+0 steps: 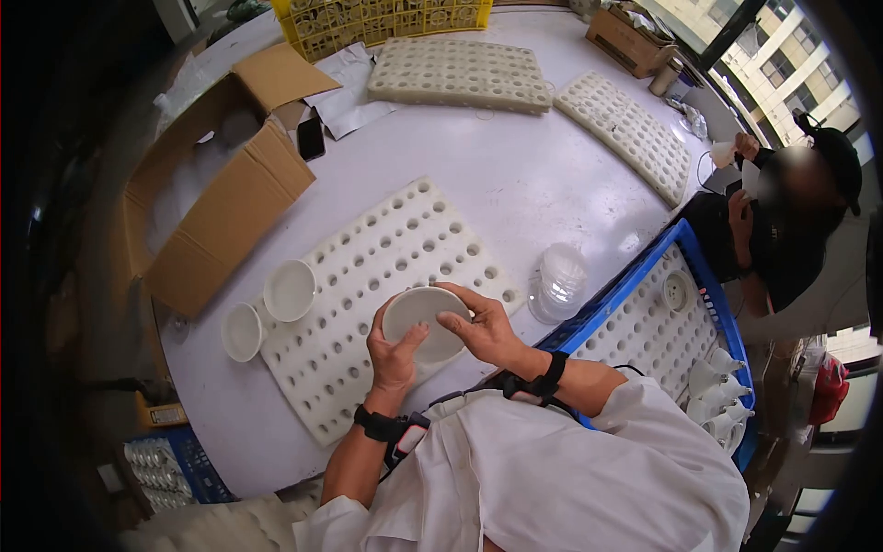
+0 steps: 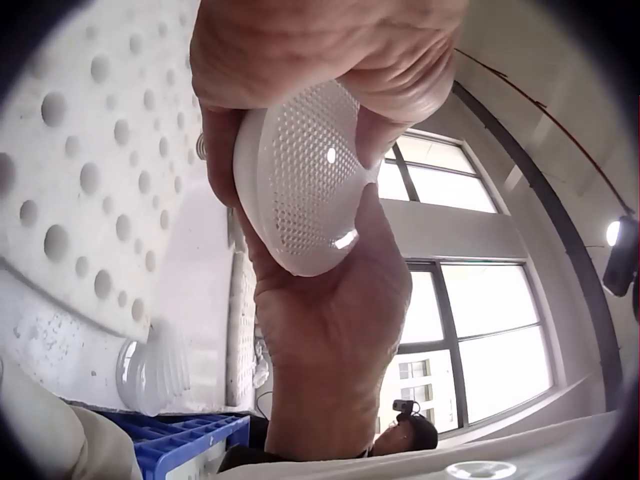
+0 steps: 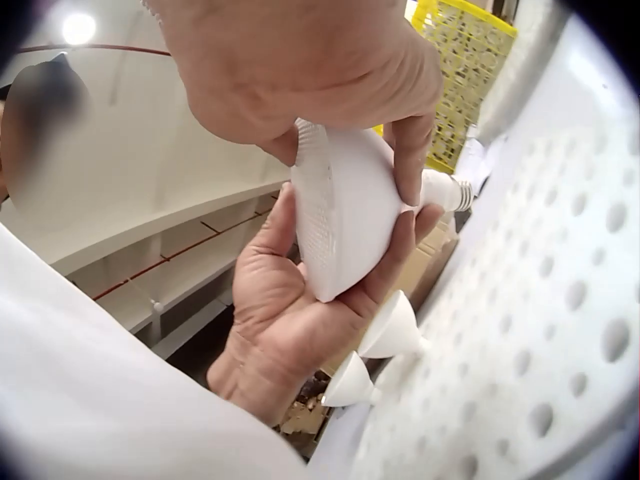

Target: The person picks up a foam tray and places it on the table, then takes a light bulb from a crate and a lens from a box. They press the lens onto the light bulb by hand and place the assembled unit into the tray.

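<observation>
Between both hands is a white reflector bulb (image 1: pixel 405 313), its wide face turned up toward me. In the left wrist view that bulb (image 2: pixel 310 170) shows a dimpled lens over the face. Its threaded metal screw base (image 3: pixel 463 195) sticks out past the fingers in the right wrist view. My left hand (image 1: pixel 394 359) grips one side of the rim, thumb on the face. The other side is held by my right hand (image 1: pixel 492 333), its thumb also on the face. Below lies a white foam board (image 1: pixel 317 396) full of holes. Two white bulb housings (image 1: pixel 290 290) stand at its left edge.
A stack of clear lens covers (image 1: pixel 559 276) sits on the right, beside a blue crate (image 1: pixel 598 322) with another holed board and several bulbs. An open cardboard box (image 1: pixel 230 216) stands at left. Further holed boards (image 1: pixel 460 74) and a yellow basket (image 1: pixel 386 20) are at the back.
</observation>
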{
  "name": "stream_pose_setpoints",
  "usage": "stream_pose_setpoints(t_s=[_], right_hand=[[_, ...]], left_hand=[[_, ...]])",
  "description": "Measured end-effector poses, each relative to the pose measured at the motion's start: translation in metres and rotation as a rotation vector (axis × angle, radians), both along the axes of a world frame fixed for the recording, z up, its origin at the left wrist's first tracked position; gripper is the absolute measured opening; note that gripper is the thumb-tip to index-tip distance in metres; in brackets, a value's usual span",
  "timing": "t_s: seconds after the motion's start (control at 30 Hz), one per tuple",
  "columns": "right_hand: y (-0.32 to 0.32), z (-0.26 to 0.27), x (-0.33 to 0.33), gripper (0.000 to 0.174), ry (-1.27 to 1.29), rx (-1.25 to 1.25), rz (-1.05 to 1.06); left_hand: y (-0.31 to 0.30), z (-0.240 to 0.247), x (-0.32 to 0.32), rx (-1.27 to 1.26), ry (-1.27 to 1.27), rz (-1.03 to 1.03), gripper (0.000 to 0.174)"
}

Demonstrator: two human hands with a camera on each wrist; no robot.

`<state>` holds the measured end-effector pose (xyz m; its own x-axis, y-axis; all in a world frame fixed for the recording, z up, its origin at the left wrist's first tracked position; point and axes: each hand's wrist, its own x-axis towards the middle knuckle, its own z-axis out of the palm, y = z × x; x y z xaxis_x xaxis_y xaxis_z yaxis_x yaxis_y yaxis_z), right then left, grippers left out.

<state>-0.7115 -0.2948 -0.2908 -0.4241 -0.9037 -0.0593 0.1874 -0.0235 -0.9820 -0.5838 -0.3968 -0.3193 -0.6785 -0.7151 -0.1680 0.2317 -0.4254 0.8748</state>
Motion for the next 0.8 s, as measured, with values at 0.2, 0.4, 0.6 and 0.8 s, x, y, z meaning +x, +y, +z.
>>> stream_pose_setpoints(t_s=[0.2,0.4,0.6,0.8], right_hand=[[-0.005,-0.021,-0.005,0.042,-0.038,0.04,-0.043],[-0.03,-0.036,-0.021,0.046,-0.116,0.206,0.012],[0.0,-0.059,-0.047,0.058,1.097,0.389,0.427],[0.016,-0.082,-0.037,0.078,1.341,0.666,0.578]], left_hand=[[0.003,0.002,0.002,0.012,-0.108,-0.013,0.058],[-0.015,-0.013,-0.01,0.036,-0.175,0.059,0.059],[-0.11,-0.035,-0.025,0.07,-0.142,0.341,0.054],[-0.146,-0.055,-0.036,0.245,-0.306,0.385,0.053]])
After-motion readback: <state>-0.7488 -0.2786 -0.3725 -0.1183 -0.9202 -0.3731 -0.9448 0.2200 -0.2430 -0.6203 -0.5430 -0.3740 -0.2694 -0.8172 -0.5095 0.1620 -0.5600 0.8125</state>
